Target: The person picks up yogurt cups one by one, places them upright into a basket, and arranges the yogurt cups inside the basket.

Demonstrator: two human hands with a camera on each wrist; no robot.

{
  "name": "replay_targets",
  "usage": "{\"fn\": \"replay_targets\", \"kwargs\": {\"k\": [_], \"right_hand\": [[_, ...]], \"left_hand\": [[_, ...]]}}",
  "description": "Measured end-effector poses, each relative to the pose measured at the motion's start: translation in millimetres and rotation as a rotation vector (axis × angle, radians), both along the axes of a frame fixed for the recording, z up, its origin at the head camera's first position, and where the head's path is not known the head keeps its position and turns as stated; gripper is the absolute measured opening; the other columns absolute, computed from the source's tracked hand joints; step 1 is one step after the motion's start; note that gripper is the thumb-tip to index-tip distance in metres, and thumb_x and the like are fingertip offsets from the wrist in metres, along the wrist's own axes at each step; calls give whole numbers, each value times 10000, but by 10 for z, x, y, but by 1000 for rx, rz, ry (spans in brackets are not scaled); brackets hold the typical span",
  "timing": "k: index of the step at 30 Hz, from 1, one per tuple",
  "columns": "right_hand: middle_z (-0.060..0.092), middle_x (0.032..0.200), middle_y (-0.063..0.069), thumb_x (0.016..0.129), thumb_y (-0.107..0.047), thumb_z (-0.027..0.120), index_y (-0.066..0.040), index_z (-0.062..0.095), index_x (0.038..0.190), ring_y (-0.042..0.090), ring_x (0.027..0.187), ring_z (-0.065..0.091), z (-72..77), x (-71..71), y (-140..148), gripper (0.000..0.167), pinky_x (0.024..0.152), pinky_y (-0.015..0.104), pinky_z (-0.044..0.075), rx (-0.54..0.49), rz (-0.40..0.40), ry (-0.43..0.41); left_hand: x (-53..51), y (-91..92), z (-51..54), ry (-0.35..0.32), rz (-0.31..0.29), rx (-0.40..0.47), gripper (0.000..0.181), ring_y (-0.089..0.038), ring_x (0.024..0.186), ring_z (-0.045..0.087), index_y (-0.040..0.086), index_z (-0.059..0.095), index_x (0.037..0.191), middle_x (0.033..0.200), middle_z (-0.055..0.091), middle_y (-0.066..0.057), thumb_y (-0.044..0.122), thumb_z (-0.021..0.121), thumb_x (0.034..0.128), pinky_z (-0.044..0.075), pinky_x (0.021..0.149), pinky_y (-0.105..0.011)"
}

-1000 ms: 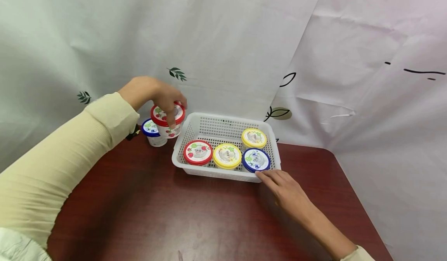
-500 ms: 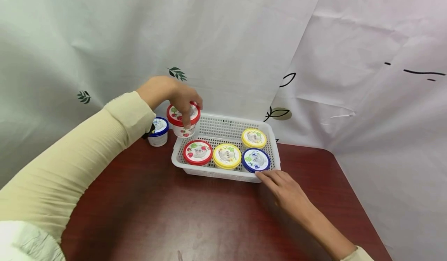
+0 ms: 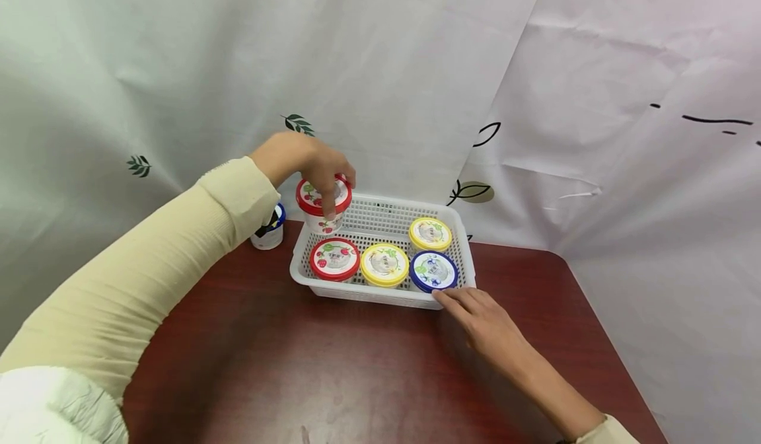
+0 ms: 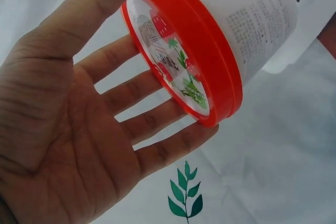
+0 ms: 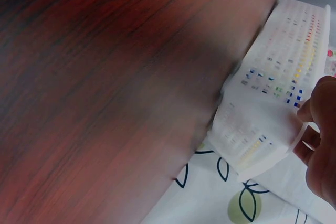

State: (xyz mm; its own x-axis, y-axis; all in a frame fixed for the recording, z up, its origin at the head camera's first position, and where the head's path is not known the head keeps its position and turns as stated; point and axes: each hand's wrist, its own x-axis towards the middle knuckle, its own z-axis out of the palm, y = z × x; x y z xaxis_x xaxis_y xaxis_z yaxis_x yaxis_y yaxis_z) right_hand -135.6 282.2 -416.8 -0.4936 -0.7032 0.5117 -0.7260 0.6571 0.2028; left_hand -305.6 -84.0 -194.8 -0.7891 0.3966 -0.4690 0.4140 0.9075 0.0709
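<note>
My left hand [image 3: 321, 166] grips a white tub with a red lid and strawberry print [image 3: 324, 224] from above, thumb and fingers spread round the lid's edge. It hangs over the back left corner of a white perforated plastic basket [image 3: 357, 293]. In the left wrist view the red lid [image 4: 218, 72] faces the palm. My right hand [image 3: 484, 318] pinches the basket's front right rim, as the right wrist view also suggests. Inside the basket stand another red-lidded tub [image 3: 335, 259], a front yellow-lidded tub [image 3: 384, 265], a back yellow-lidded tub [image 3: 431, 234] and a blue-lidded tub [image 3: 434, 271].
Left of the basket, partly hidden by my left cuff, a blue-lidded tub [image 3: 269, 238] stands on the dark red wooden table [image 3: 357, 371]. A pale cloth with leaf prints [image 3: 404, 100] hangs close behind the basket and along the right side.
My left hand has carried the red-lidded tub rightward, from above the outer blue-lidded tub to over the basket's back left corner. The right hand stays on the rim.
</note>
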Motion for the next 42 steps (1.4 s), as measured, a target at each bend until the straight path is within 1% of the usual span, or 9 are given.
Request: {"fn": "replay_targets", "kwargs": {"k": [2, 8, 13, 17, 20, 23, 29, 36, 42], "right_hand": [[765, 1303, 106, 846, 112, 756, -62, 720, 1452, 302, 1158, 752, -1, 1, -4, 632, 1001, 483, 645, 0, 0, -1], [763, 1302, 102, 851, 85, 771, -67, 718, 1456, 297, 1158, 751, -4, 13, -18, 626, 999, 483, 644, 4, -2, -3], [763, 1304, 100, 843, 85, 771, -67, 718, 1456, 296, 1161, 747, -4, 28, -19, 634, 1006, 484, 643, 5, -7, 0], [765, 1311, 99, 826, 106, 778, -68, 714, 1461, 296, 1163, 746, -2, 36, -9, 661, 1020, 483, 642, 4, -14, 2], [764, 1310, 99, 824, 109, 775, -69, 712, 1461, 296, 1162, 745, -8, 40, -9, 665, 1021, 480, 639, 6, -16, 5], [764, 1305, 101, 824, 109, 759, -66, 714, 1457, 297, 1158, 745, -23, 43, -16, 657, 1019, 478, 636, 3, -12, 7], [765, 1300, 105, 826, 116, 752, -67, 713, 1456, 300, 1151, 746, -30, 51, -26, 657, 1019, 482, 638, -6, -10, 4], [769, 1299, 103, 841, 103, 752, -75, 715, 1454, 305, 1155, 749, -23, 65, -40, 639, 1036, 483, 634, -2, -23, 3], [772, 1288, 101, 840, 109, 740, -72, 721, 1447, 304, 1146, 751, -23, 73, -50, 634, 1029, 484, 634, -9, -17, 13]], "left_hand": [[-13, 12, -23, -2, 8, -2, 854, -306, 1273, 690, 195, 579, 1610, 1509, 637, -124, 389, 974, 878, 660, 1067, -456], [-38, 50, -77, -14, 5, -10, 876, -299, 1228, 725, 185, 584, 1604, 1463, 667, -131, 394, 991, 857, 678, 1036, -450], [-21, 129, -65, -42, -1, 4, 853, -304, 1243, 724, 167, 569, 1600, 1459, 661, -139, 371, 974, 878, 674, 1047, -450], [-22, 202, -50, -44, -1, 1, 853, -302, 1238, 732, 164, 568, 1599, 1455, 662, -138, 368, 975, 878, 678, 1037, -442], [-33, 254, -58, -51, 5, 7, 859, -304, 1235, 742, 164, 561, 1610, 1452, 669, -141, 349, 976, 882, 680, 1035, -443], [-41, 303, -75, -56, -5, 1, 868, -295, 1244, 743, 166, 549, 1627, 1458, 669, -139, 352, 971, 891, 675, 1041, -442], [-59, 410, -108, -48, -13, -34, 894, -277, 1275, 728, 193, 529, 1649, 1476, 659, -115, 386, 967, 894, 666, 1055, -436], [-41, 549, -94, -32, -37, -61, 899, -260, 1319, 679, 231, 516, 1661, 1510, 623, -78, 433, 958, 903, 648, 1080, -430], [-36, 622, -97, -29, -37, -81, 882, -256, 1304, 693, 258, 536, 1649, 1493, 635, -67, 452, 959, 899, 658, 1058, -416]]}}
